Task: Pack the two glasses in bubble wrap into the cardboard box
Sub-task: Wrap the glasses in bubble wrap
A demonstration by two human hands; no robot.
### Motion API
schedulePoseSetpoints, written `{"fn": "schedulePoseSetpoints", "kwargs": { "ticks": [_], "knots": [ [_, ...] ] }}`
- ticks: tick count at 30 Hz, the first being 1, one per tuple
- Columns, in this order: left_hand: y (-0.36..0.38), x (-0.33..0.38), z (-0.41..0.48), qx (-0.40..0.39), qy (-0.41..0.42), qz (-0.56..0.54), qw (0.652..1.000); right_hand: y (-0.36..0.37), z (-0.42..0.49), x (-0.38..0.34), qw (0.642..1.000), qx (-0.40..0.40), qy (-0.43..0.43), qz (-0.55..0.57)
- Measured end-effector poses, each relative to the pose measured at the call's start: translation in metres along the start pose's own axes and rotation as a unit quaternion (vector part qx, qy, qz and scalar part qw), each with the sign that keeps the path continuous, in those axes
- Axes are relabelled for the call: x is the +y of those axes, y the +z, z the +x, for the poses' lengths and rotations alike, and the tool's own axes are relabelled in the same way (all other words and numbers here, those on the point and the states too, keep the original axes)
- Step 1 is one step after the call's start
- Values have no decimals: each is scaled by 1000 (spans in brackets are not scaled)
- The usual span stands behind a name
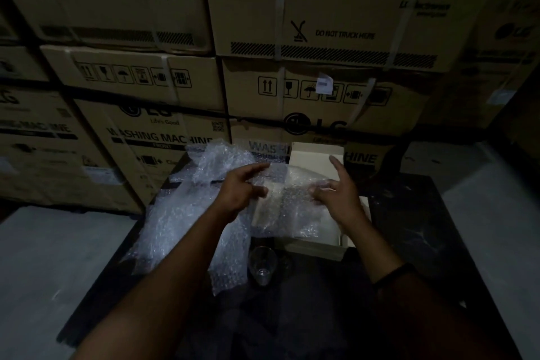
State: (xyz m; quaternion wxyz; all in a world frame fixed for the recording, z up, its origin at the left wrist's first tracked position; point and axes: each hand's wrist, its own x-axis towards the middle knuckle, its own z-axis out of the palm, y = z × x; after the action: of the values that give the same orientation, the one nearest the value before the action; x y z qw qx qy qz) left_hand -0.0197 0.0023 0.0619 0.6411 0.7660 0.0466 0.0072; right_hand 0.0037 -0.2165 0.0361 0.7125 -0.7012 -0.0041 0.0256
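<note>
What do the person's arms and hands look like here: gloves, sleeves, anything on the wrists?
No gloves: the left hand and right hand are both bare. The left forearm is bare to the frame edge. The right wrist has a dark band; past it the picture is too dark to tell sleeve from shadow.

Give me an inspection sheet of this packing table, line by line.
Surface: dark table, dimly lit.
Job's things: open cardboard box; one bare glass standing in front of it; bubble wrap spread from the table's left over the box; second glass not visible.
Clutter: nothing seen.
Hands: left hand and right hand both grip the bubble wrap above the box.
Cables: nothing seen.
Surroundings: stacked washing machine cartons behind the table.
</note>
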Motion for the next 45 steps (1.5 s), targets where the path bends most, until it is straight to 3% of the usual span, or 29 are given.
{"fn": "schedulePoseSetpoints", "kwargs": {
  "ticks": [7, 12, 14, 17, 21, 25, 29, 37, 45],
  "knots": [
    [4, -9, 5, 38, 52, 55, 996, -4, 6, 1, 979, -6, -59, -193],
    [-4, -11, 10, 67, 145, 204, 966, -3, 11, -1, 951, -1, -121, -286],
    [-8, -12, 13, 87, 123, 178, 972, -2, 13, -4, 965, -10, -100, -244],
    [-8, -4, 11, 43, 65, 67, 995, 1, 13, -14, 994, -42, -16, -98],
    [-6, 3, 10, 68, 37, -11, 997, 5, 8, -21, 994, -93, 45, 30],
    [-8, 3, 10, 55, 6, -60, 997, 7, 6, -20, 994, -98, 49, -10],
    [-16, -3, 10, -66, -60, -105, 990, 7, 8, -20, 995, -66, 63, 43],
    [-10, -8, 9, 22, -11, -75, 997, 4, 6, -17, 989, -102, 93, 53],
    [-25, -12, 5, -38, -33, -91, 995, 4, 0, -21, 989, -97, 91, 63]
  ]
}}
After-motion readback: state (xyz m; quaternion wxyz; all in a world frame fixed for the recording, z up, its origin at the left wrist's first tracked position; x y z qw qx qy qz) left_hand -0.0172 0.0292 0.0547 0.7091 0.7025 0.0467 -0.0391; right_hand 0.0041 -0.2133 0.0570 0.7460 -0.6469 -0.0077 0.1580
